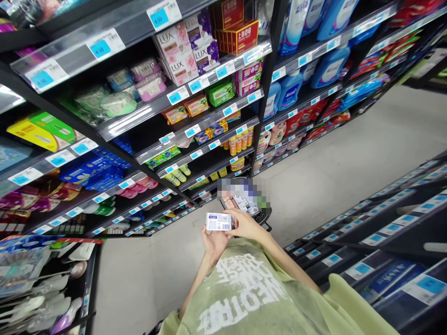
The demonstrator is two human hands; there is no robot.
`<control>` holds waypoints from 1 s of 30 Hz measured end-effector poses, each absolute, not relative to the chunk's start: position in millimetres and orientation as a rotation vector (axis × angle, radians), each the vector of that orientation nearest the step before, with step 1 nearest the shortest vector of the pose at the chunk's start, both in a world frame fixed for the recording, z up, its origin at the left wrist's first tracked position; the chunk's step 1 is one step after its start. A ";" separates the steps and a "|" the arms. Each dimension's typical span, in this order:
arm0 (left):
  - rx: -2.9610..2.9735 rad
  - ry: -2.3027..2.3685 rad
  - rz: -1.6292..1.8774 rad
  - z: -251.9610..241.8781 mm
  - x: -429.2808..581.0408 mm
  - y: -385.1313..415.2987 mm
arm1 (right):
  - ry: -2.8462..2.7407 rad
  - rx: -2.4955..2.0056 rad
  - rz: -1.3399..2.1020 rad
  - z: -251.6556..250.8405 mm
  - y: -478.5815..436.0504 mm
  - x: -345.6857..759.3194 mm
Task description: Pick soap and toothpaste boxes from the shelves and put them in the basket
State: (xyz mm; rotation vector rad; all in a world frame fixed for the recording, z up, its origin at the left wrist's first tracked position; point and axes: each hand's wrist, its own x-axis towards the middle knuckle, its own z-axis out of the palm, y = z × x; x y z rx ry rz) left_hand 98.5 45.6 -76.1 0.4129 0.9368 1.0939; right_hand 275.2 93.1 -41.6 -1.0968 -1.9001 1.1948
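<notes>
A small white box [218,222] with a blue label, fine print and a barcode is held in front of my body, its printed side facing up toward me. My left hand [213,242] supports it from below and at the near left, fingers closed on it. At its right end my right hand [241,223] grips it with bent fingers. Just beyond my hands is a dark shopping basket or cart [264,217], partly blurred, with flat printed things in or on it.
On the left, shelves hold LUX soap boxes [179,51], red-and-yellow boxes [243,38] and green packs [221,94]. Blue bottles [290,89] stand farther along. Another shelf [349,246] borders the right side. Hanging utensils [45,288] are at lower left. Grey floor [335,130] runs between.
</notes>
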 end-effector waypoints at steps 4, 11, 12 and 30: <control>0.406 0.874 1.119 -78.2 96.7 45.1 | -1.899 -1.093 1.197 -41.1 93.1 274.6; 0.146 0.778 1.126 -75.7 96.8 45.3 | -1.871 -1.133 1.237 -42.3 91.9 273.7; 0.105 0.724 1.124 -75.3 96.8 45.2 | -1.871 -1.132 1.233 -41.3 91.7 273.8; 0.048 0.534 1.091 -78.3 95.1 43.6 | -1.878 -1.127 1.217 -44.2 91.0 271.5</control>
